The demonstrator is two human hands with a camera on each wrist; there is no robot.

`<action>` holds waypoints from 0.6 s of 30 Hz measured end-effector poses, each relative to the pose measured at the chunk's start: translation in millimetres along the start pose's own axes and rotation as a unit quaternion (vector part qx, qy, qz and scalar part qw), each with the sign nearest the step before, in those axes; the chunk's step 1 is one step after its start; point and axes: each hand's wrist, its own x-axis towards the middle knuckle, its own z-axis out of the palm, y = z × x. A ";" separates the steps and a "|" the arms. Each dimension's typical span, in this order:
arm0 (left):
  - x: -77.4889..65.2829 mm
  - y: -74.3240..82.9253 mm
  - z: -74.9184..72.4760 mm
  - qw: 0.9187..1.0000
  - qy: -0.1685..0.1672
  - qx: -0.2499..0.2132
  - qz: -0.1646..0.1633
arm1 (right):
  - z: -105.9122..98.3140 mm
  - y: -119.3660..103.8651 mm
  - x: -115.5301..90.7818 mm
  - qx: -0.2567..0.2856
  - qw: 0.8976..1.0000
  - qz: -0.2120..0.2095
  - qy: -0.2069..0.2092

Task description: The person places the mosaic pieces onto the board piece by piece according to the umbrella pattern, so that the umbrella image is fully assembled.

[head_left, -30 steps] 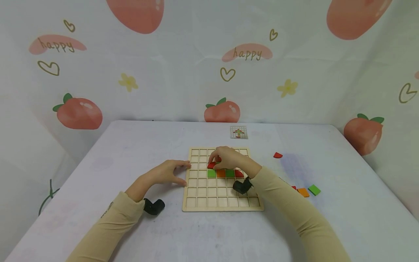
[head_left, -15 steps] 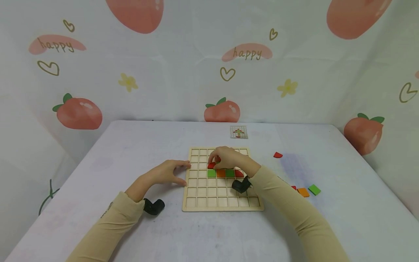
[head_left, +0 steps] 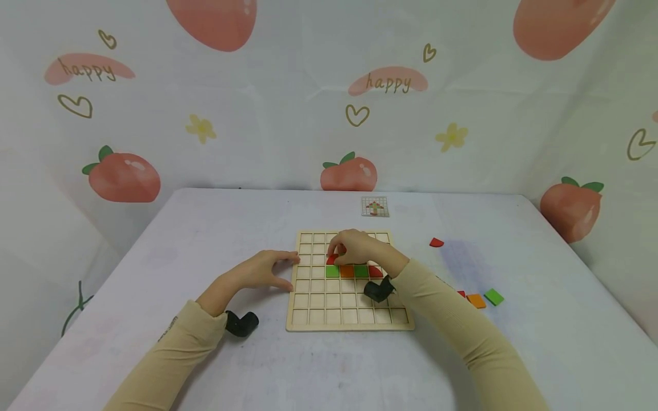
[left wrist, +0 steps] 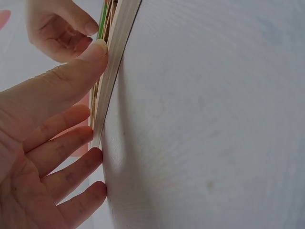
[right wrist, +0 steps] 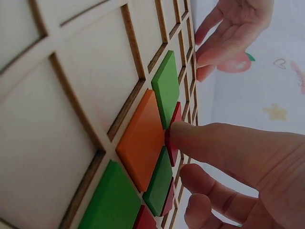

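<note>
My right hand [head_left: 360, 246] pinches a red quarter-round tile [head_left: 331, 260] over the wooden grid board [head_left: 349, 327]. In the right wrist view the thumb presses on this red tile [right wrist: 177, 112], beside a green tile [right wrist: 167, 88] and an orange tile [right wrist: 141, 140]. One row on the board holds a light green tile [head_left: 332, 272], an orange tile, a darker green tile [head_left: 361, 272] and a red rounded tile [head_left: 376, 272]. At the board's left edge my left hand [head_left: 262, 269] rests with fingers and thumb extended, fingertips right at the rim.
Behind the board lies a small pattern card [head_left: 375, 206]. To the right are a loose red tile [head_left: 436, 242], an orange tile [head_left: 476, 301] and a green tile [head_left: 494, 297], with another red tile partly hidden by the right sleeve. Black mounts [head_left: 243, 324] sit at both wrists.
</note>
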 end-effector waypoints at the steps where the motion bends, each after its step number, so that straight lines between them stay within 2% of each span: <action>1: 0.0 -0.4 0.2 1.000 0.000 0.000 0.000 | 0.1 0.1 0.1 0.000 1.000 0.000 0.000; 9: 0.6 -1.5 0.3 1.000 -0.001 0.002 -0.002 | -2.2 3.1 -5.2 0.023 0.999 -0.024 0.023; 13: 0.1 -0.8 0.1 1.000 0.000 0.002 -0.002 | -7.4 10.1 -14.3 0.050 0.997 -0.033 0.040; 18: -0.2 -1.5 0.3 1.000 0.002 0.002 0.003 | -15.4 23.7 -29.4 0.063 0.995 -0.024 0.069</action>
